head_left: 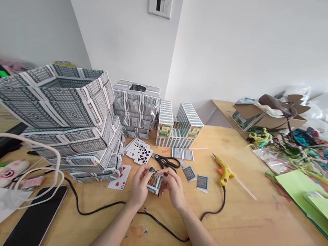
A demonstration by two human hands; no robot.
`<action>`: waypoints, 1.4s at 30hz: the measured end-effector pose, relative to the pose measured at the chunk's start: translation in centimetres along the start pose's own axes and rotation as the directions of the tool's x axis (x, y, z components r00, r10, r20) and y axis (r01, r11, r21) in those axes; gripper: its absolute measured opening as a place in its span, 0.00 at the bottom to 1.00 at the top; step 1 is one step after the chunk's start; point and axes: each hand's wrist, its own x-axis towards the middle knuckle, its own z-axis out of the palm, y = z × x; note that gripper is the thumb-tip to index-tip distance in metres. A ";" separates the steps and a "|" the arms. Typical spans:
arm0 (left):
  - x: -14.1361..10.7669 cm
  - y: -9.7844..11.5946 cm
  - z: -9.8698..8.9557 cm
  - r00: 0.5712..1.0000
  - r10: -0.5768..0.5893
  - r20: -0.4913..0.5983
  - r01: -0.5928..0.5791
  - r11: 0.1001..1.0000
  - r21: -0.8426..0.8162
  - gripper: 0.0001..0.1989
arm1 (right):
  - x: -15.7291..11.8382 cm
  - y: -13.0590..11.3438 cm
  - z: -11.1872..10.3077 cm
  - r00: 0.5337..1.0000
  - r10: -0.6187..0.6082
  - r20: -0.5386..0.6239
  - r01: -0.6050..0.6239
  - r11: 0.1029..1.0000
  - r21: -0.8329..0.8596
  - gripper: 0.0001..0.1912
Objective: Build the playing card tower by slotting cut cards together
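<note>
Between my two hands is a picture-face playing card (pixel 155 181), with a strip of patterned card along its near edge. My left hand (pixel 140 186) pinches its left side and my right hand (pixel 173 188) grips its right side; some fingertips are hidden behind it. Black-handled scissors (pixel 166 161) lie just beyond my hands. A fan of club cards (pixel 140 151) rests to their left, and a large heart card (pixel 120 177) is beside my left hand. To the right are face-down card pieces (pixel 190 173) and a yellow glue gun (pixel 224 171) lying on the table.
Tall folded-card structures (pixel 76 107) stand at the left, with another (pixel 136 109) behind. Card boxes (pixel 177 128) are stacked near the wall. A black cord (pixel 168 233) crosses the table. A phone (pixel 37 219) lies front left; green paper (pixel 304 192) and pipe cleaners are at right.
</note>
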 end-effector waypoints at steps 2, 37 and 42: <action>0.0 -0.1 -0.1 0.999 0.037 0.013 -0.038 0.998 0.045 0.09 | 0.3 0.0 -0.3 0.999 0.038 -0.029 -0.039 0.999 -0.033 0.15; 0.6 -0.2 -0.5 0.983 0.157 0.093 -0.181 0.894 0.410 0.17 | 0.3 -0.5 -0.5 1.000 -0.002 0.017 0.006 0.967 -0.254 0.15; 0.5 -0.4 -0.4 0.969 0.182 0.165 -0.239 0.847 0.475 0.17 | 0.3 -0.8 -0.2 1.000 -0.010 0.004 0.011 0.967 -0.256 0.14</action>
